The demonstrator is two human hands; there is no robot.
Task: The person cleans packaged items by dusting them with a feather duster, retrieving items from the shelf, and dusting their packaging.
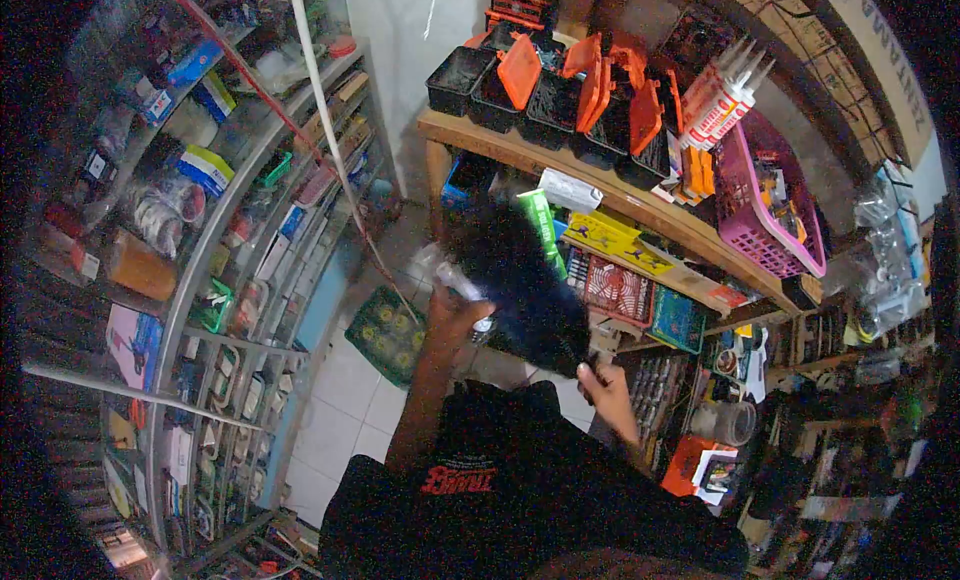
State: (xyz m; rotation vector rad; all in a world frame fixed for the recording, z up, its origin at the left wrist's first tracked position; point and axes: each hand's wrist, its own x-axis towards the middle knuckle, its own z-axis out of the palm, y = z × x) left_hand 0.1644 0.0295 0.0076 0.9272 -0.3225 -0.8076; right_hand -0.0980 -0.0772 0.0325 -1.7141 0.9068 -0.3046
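Observation:
My right hand (605, 388) is closed around the narrow lower end of a large dark bundle (520, 280). Its edges are soft and blurred, so whether it is a feather duster or a black bag is unclear. The bundle spreads up and left from that hand, in front of the wooden shelf. To its left, my left hand (455, 315) is closed around a small whitish, partly clear object (457, 282) whose kind I cannot make out. Fingers and blur hide part of it. Behind the bundle, a green packet (542, 230) shows.
A wooden shelf (600, 195) carries black bins with orange lids (518, 70), sealant tubes (718, 100) and a pink basket (765, 210). On the left stands a glass display case (215, 270) full of boxes. A green crate (385, 335) sits on the tiled floor (345, 395).

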